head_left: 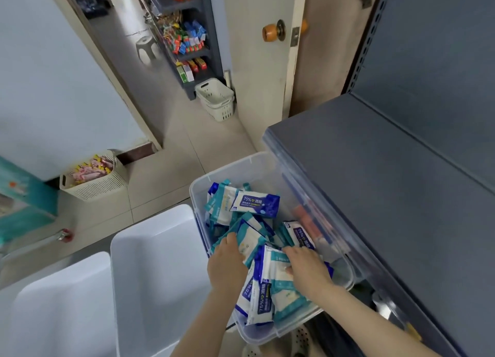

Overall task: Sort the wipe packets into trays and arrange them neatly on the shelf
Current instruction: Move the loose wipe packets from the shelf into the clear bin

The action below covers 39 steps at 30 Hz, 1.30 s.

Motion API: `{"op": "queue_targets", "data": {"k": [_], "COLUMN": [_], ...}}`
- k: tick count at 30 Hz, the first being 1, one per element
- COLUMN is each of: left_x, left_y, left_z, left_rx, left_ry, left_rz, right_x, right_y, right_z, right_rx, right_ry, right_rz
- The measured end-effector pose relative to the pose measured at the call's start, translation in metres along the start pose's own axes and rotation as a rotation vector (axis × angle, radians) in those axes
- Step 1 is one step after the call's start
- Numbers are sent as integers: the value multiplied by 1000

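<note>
Tiled stockroom floor, grey shelf point(375, 182) on the right. Left hand point(227, 265) and right hand point(308, 268) sit slightly apart on the mixed wipe packets point(255, 202) in the clear bin point(214, 173); I cannot tell their grip. Best to lift 1 colour at a time into the 2 white trays point(158, 249).

**Fingertips lost in the pile**

Left hand point(227, 265) and right hand point(305, 268) bury their fingertips among the wipe packets point(254, 202), so neither grip is readable. The clear bin point(227, 166) hides its right side behind the shelf point(375, 169). The white trays point(160, 249) run off the bottom edge.
</note>
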State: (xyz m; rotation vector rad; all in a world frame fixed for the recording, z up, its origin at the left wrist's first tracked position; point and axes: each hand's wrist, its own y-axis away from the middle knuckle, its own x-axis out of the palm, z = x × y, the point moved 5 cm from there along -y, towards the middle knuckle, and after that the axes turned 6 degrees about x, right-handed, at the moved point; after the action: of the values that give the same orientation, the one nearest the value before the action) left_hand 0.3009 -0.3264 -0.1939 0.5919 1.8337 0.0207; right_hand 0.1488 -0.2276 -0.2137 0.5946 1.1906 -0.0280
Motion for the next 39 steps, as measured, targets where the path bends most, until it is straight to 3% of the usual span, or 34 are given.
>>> {"op": "queue_targets", "data": {"k": [4, 9, 16, 23, 28, 39], "left_x": [-9, -41, -52, -13, 25, 119], "left_y": [3, 15, 60, 142, 219, 361], "left_z": [10, -3, -140, -280, -357, -475], "left_rx": [52, 219, 751, 1163, 1373, 1560], "left_ry": [98, 30, -100, -124, -138, -229], "left_rz": [-15, -142, -48, 54, 152, 321], "right_x": [-3, -30, -80, -92, -78, -39], "right_y": [15, 54, 169, 321, 423, 554], "right_z": [-4, -8, -48, -163, -229, -361], "right_rx": [40, 139, 317, 754, 956, 1275], "right_ry": [-25, -196, -413, -548, -597, -460], "right_rz": [-23, -129, -343, -615, -740, -661]}}
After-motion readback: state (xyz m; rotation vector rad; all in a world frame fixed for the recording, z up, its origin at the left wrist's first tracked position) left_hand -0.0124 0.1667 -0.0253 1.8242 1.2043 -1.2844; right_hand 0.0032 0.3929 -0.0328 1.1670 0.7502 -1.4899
